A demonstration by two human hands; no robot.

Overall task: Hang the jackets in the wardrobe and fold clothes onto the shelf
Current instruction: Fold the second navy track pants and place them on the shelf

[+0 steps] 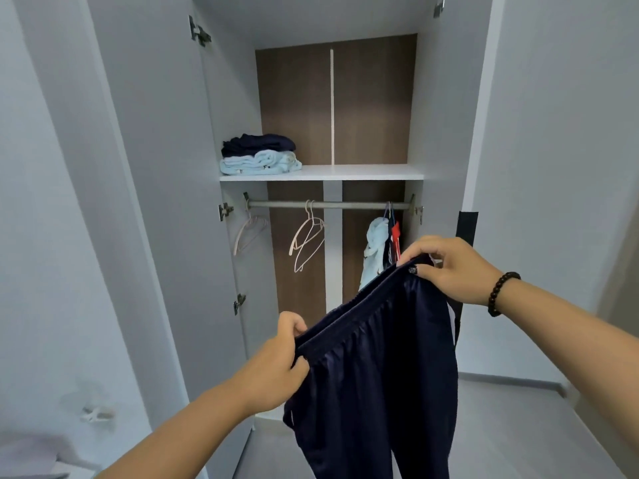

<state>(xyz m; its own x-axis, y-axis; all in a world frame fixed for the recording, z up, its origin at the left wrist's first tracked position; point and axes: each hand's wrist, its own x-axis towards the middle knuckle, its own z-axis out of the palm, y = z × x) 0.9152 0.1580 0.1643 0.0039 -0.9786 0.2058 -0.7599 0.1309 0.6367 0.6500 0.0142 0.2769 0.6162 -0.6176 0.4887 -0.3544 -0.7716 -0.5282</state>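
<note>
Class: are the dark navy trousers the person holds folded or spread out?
Spread, not folded: both hands hold the navy trousers by the waistband, legs hanging down.

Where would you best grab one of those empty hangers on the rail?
Take the middle empty hanger by its neck, just below the hook over the rail, coming straight from the front. It hangs tilted with bare rail either side, so lifting up should unhook it. Both hands grip the navy trousers now.

Dark navy trousers (380, 368), elastic waistband stretched and slanting between fingers (299, 326) of both hands, legs hanging below. Beyond the fingers: folded navy and pale blue clothes (259, 155) on shelf (363, 172); jackets (382, 247) on rail (345, 204).
</note>
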